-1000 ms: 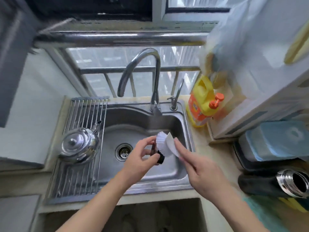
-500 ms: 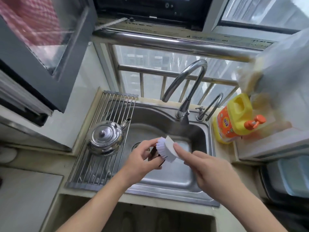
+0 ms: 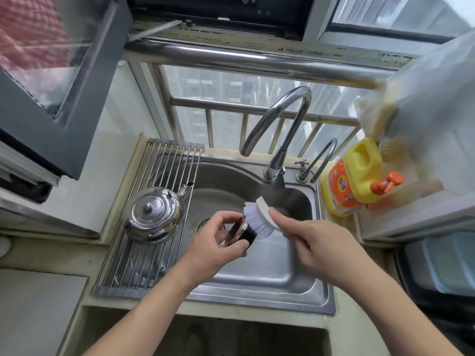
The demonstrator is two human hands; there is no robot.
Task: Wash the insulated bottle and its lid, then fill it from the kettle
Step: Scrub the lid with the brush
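While pinched by the left hand [image 3: 211, 244], the lid [image 3: 239, 231] was touched by the right hand's [image 3: 318, 249] gripped brush [image 3: 255, 220], well inside the sink [image 3: 270, 299] rim.

Daylight comes through a barred window [image 3: 231, 88] straight beyond the fingers [image 3: 277, 215], with a thick steel rail [image 3: 257, 61] crossing above the bars. Up and left of the fingers, an open grey-framed sash [image 3: 97, 98] leans in over a pale wall [image 3: 108, 181]. Beneath them a steel sink [image 3: 270, 268] sits in a beige countertop [image 3: 46, 258], its curved tap [image 3: 282, 106] rising just beyond them.
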